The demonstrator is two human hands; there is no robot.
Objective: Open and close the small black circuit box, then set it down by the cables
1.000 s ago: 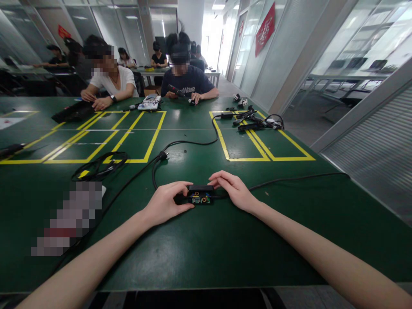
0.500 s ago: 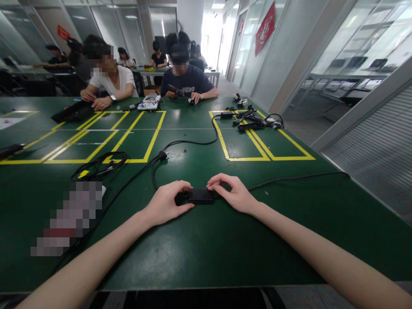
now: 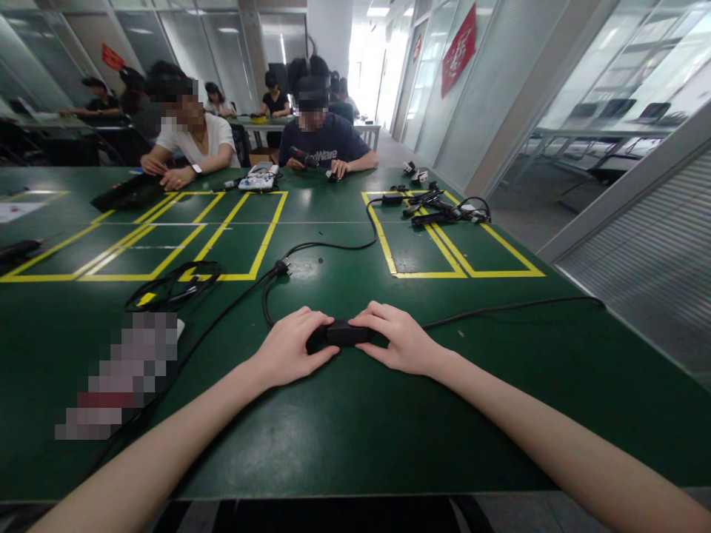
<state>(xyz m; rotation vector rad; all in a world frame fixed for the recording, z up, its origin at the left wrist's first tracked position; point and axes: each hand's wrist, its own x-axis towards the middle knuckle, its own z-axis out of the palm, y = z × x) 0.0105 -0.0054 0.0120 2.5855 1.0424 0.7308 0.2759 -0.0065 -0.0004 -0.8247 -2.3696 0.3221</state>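
A small black power adapter box (image 3: 343,333) lies on the green table (image 3: 344,429) right in front of me, its lid closed. My left hand (image 3: 290,348) grips its left end with curled fingers. My right hand (image 3: 396,343) presses down on its right end, fingers bent over the lid. A black cable (image 3: 511,306) runs from the box to the right, and another black cord with a plug (image 3: 281,267) loops away to the left and back.
A coiled black cable (image 3: 172,287) lies at the left by yellow taped rectangles (image 3: 222,237). Black tools and cords (image 3: 438,211) sit at the back right. Two people sit across the table at work. A blurred object (image 3: 119,377) lies near left.
One second ago the box lay open with its circuit board showing. The black lid has come down over it, and both hands now close over the box's ends.
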